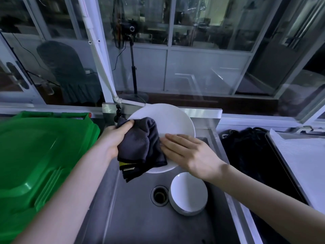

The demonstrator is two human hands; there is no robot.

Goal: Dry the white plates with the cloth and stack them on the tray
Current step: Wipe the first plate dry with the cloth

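Above the steel sink [133,217], the left hand [116,138] clutches a dark grey cloth [140,147] against a round white plate [172,124]; the right hand [186,152] lays straight fingers on it, thumb hard to make out.

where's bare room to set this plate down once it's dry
The white-lined tray at far right shows bare surface. The sink floor left of and below the drain is free. Crowded: the stack of plates right of the drain, and above it the left hand, right hand, cloth and held plate.
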